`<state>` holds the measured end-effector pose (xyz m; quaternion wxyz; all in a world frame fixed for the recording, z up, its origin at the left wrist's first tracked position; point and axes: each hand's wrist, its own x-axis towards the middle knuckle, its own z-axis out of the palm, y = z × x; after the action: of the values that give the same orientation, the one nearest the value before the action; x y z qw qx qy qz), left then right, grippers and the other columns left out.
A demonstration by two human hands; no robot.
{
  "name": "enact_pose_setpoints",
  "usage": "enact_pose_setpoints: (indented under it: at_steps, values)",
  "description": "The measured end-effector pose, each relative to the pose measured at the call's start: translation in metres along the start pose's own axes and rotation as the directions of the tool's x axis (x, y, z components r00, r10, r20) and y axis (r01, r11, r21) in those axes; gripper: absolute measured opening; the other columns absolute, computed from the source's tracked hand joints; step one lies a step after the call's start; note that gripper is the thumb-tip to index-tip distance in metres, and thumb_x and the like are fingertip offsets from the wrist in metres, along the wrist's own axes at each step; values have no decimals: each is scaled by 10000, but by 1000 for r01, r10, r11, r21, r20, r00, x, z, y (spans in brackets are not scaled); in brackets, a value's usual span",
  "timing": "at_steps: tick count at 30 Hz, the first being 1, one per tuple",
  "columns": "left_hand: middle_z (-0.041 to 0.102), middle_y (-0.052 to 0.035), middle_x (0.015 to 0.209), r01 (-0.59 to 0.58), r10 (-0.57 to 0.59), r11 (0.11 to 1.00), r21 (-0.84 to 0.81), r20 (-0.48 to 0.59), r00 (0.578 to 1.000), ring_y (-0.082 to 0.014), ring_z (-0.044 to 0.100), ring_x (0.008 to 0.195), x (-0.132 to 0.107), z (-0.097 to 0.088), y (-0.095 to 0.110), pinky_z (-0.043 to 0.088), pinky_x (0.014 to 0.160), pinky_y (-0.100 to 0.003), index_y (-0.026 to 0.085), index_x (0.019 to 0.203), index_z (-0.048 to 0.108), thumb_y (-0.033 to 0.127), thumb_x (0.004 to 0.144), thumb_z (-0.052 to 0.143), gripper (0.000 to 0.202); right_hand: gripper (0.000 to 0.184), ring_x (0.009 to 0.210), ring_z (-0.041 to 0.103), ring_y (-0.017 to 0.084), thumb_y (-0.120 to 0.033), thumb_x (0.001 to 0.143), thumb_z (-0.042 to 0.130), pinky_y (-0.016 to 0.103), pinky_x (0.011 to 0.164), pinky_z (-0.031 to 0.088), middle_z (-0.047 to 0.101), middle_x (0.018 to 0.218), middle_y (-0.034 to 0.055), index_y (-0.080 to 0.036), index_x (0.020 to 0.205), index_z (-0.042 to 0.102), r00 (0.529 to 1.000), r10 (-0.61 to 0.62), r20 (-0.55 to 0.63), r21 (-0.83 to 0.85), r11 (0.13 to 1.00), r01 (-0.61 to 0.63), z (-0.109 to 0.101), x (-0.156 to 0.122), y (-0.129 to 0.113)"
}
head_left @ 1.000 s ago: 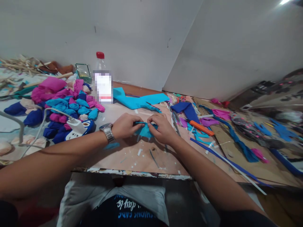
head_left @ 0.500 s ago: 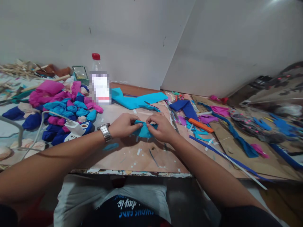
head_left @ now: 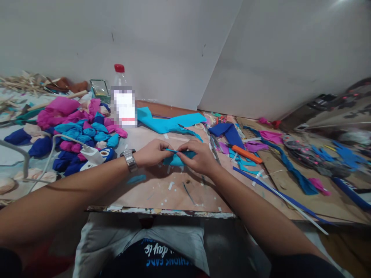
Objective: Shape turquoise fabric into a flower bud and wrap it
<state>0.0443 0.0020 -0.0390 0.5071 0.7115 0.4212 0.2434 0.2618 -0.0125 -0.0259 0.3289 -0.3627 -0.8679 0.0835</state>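
Both hands pinch the small turquoise felt piece (head_left: pixel 175 159) between them: left hand (head_left: pixel 152 153), right hand (head_left: pixel 197 156). It looks light and floppy, best gripped along its folded top edge.

Left hand (head_left: pixel 152 153) and right hand (head_left: pixel 197 156) have closed together; fingertips now meet over the cloth (head_left: pixel 176 159), which is bunched narrower, its top edge pinched into a thin line.

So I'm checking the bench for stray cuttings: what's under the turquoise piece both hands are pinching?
The turquoise fabric piece rests on the brown worktop, pinched by the left hand and right hand. Small white scraps lie nearby. Anything directly beneath is covered.
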Motion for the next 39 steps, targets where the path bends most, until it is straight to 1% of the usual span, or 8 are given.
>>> enact_pose_setpoints:
  at_steps: [5, 8, 11, 18, 23, 27, 32, 39]
  values:
    - [633, -6, 641, 35, -31, 994, -103, 36, 999, -108, 547, 544, 0, -1, 2, 429, 515, -205, 131, 827, 730, 352, 826, 620, 247, 101, 781, 703, 209, -265, 900, 649, 403, 879, 480, 790, 822, 35, -232, 847, 728, 999, -44, 16, 6, 999, 44, -1, 1, 0]
    - [630, -10, 639, 29, -26, 996, -84, 40, 999, -116, 550, 554, 0, -1, 2, 427, 523, -221, 137, 788, 711, 455, 857, 621, 337, 100, 752, 707, 199, -230, 892, 637, 406, 884, 478, 798, 831, 33, -229, 860, 732, 996, -89, 17, 2, 996, 89, 1, 0, 2]
    - [584, -1, 580, 1, 0, 999, -34, 26, 1000, -114, 518, 520, 0, 0, 1, 371, 490, -224, 143, 743, 689, 526, 873, 613, 412, 113, 742, 706, 197, -224, 889, 627, 421, 910, 475, 802, 850, 36, -232, 883, 740, 995, -96, 35, -18, 995, 97, 2, 0, 3]
    - [628, -14, 647, -40, 41, 996, -75, 6, 999, -106, 518, 552, 1, 0, 2, 393, 511, -221, 134, 817, 727, 445, 885, 617, 337, 112, 797, 718, 216, -245, 892, 646, 442, 930, 470, 802, 891, 49, -227, 947, 741, 995, -89, 37, -33, 995, 90, 1, -1, 2]
    - [708, -37, 762, -127, 129, 989, 76, -23, 991, -127, 582, 646, -1, -1, 4, 413, 560, -224, 152, 925, 763, 410, 857, 679, 280, 87, 802, 721, 221, -233, 887, 651, 414, 892, 485, 796, 848, 42, -226, 886, 737, 998, -59, -9, -64, 996, 58, 1, 0, 1]
    - [684, -21, 685, -134, 136, 984, 115, -10, 991, -127, 574, 595, -1, 1, 3, 408, 547, -229, 149, 884, 756, 390, 876, 663, 258, 69, 828, 723, 225, -260, 882, 666, 397, 868, 497, 792, 855, 34, -236, 864, 729, 1000, 2, -21, -36, 999, -2, 2, -1, 1]
    - [763, -67, 950, -222, 224, 974, 49, -64, 972, -160, 665, 778, 1, 2, -1, 498, 685, -248, 163, 1015, 756, 420, 881, 679, 300, 74, 828, 721, 221, -264, 883, 658, 390, 863, 497, 785, 856, 35, -231, 861, 721, 1000, 10, -10, -16, 1000, -10, 2, -1, 1]
    - [720, -48, 810, -223, 234, 970, 92, -124, 964, -137, 601, 686, 1, 1, -1, 445, 620, -234, 134, 952, 751, 442, 913, 635, 332, 61, 810, 709, 214, -267, 875, 677, 384, 871, 491, 783, 842, 26, -227, 852, 717, 1000, 15, -25, -18, 1000, -15, 0, 0, -1]
